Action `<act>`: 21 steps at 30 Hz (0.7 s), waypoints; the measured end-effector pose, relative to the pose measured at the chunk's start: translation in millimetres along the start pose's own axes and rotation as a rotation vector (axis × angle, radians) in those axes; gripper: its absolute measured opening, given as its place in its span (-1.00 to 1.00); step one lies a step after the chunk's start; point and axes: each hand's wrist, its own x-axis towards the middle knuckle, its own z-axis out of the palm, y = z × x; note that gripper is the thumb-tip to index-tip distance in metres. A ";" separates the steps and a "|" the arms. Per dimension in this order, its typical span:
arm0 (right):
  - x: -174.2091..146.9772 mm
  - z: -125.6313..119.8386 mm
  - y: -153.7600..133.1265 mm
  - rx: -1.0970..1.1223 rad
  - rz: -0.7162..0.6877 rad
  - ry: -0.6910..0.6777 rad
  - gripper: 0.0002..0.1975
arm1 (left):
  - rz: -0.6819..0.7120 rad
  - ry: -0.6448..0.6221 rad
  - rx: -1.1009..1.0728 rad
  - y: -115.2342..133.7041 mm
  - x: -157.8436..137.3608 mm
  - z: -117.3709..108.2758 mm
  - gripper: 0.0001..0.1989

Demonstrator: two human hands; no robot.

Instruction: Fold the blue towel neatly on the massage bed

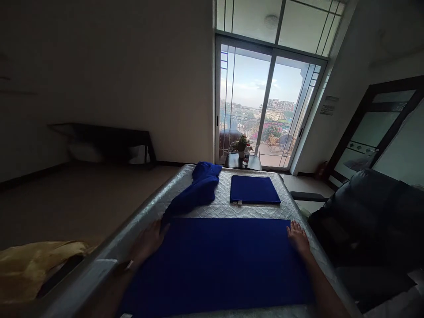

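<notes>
A large deep-blue cloth (pixel 225 260) lies spread flat across the near part of a quilted silver-grey mattress top (pixel 218 210), its far edge running straight from side to side. The person's left hand (pixel 149 242) rests palm down with fingers spread at the cloth's far left corner; the right hand (pixel 298 237) lies flat and open at the far right corner, fingers stretched over the edge. Neither hand grips anything. Judging from this, the step in hand is smoothing or squaring the spread cloth, and a fold would call for both corners to be pinched and lifted evenly together.

Beyond it, a crumpled blue cloth (pixel 197 190) sprawls from the far end toward the left hand, its tip close to the spread cloth's corner. Just to the right of that lies a neatly folded blue square (pixel 254 190), apart from the others.

Past the mattress stands a small dark table with a potted plant (pixel 241 145) before glass sliding doors (pixel 265 106) opening on a balcony and distant buildings. A dark padded chair (pixel 364 207) sits to the right, a low dark bench (pixel 106 141) along the left wall, and yellowish fabric (pixel 29 265) at the near left.
</notes>
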 end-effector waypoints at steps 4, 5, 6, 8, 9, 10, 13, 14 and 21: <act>-25.9 0.6 -53.2 0.032 -0.144 0.029 -0.42 | 0.125 -0.049 -0.076 41.3 -14.5 -10.5 -0.33; -37.5 2.8 -74.0 0.068 -0.250 0.030 -0.43 | 0.204 -0.062 -0.121 58.5 -19.9 -10.3 -0.34; -50.6 5.5 -95.7 0.119 -0.372 0.022 -0.43 | 0.301 -0.086 -0.173 76.7 -26.0 -8.6 -0.35; -78.1 11.7 -135.8 0.199 -0.529 -0.014 -0.40 | 0.505 -0.149 -0.269 110.6 -40.3 -2.3 -0.37; -90.9 14.9 -152.0 0.222 -0.578 -0.038 -0.39 | 0.573 -0.176 -0.304 124.0 -47.7 1.4 -0.38; -102.2 17.7 -164.6 0.234 -0.617 -0.066 -0.40 | 0.635 -0.212 -0.328 133.9 -54.8 4.8 -0.39; -122.7 22.9 -178.9 0.232 -0.649 -0.144 -0.41 | 0.701 -0.275 -0.349 139.9 -69.2 11.1 -0.40; -125.1 23.3 -176.7 0.230 -0.638 -0.159 -0.40 | 0.692 -0.275 -0.342 135.0 -70.9 12.3 -0.40; -105.8 23.8 -91.0 0.182 -0.428 -0.122 -0.31 | 0.246 -0.224 0.066 46.6 -61.1 37.1 -0.44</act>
